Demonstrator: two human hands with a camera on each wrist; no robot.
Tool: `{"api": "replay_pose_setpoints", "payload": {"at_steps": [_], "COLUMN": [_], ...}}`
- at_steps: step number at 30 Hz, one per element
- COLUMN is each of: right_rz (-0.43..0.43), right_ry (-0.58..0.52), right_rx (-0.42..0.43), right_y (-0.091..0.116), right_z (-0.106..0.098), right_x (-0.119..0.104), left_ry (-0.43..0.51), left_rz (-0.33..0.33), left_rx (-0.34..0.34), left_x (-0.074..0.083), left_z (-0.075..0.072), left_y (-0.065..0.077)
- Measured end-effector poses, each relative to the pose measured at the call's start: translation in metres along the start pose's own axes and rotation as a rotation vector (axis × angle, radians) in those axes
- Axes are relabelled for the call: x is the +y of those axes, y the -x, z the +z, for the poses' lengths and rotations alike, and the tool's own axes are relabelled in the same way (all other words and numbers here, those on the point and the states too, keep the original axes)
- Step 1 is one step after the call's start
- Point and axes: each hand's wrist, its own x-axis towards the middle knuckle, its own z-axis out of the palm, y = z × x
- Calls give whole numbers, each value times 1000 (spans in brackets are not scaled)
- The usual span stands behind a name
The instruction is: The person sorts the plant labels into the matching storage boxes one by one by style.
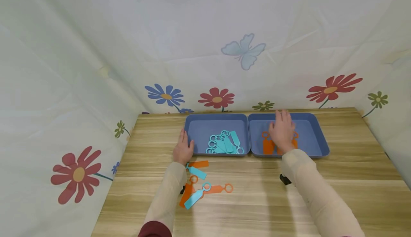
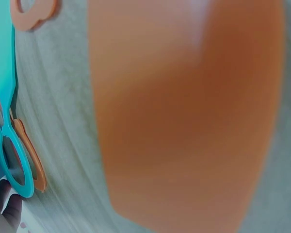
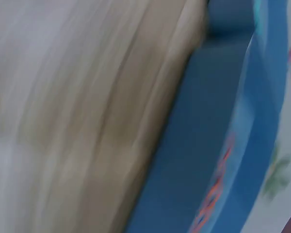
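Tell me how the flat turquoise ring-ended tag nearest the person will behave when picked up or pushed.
The turquoise tag is probably light, since it looks thin. Its narrow neck may flex when lifted. Its flat shape makes rolling unlikely, though pushing could drag a flat orange ring-ended tag it overlaps.

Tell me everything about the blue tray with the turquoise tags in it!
The blue tray is a shallow, rounded-corner rectangle that looks like plastic. It lies flat on the wood-grained table, its right side close against a matching tray. Turquoise tags pile toward its near right corner. The left hand is at its left edge.
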Motion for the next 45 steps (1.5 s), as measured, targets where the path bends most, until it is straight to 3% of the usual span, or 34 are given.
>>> {"api": "replay_pose_setpoints", "payload": {"at_steps": [7, 12, 24, 37, 45], "right_rz": [198, 245, 147, 128, 153], "right_ry": [72, 131, 73, 52, 76], "right_rx": [-26, -74, -286, -314, -322], "right_y": [15, 27, 42, 42, 41], "right_z": [-22, -35, -42, -38, -37], "right_x": [77, 108, 133, 138, 139], "left_ry": [-2, 5, 1, -6, -71], "left_rz": [-21, -20, -17, 9, -6], "left_rx": [-17, -11, -14, -6, -82], "left_x": [-1, 0, 0, 0, 6], "left_z": [0, 0, 1, -3, -10], "left_y": [3, 2, 1, -1, -1]}}
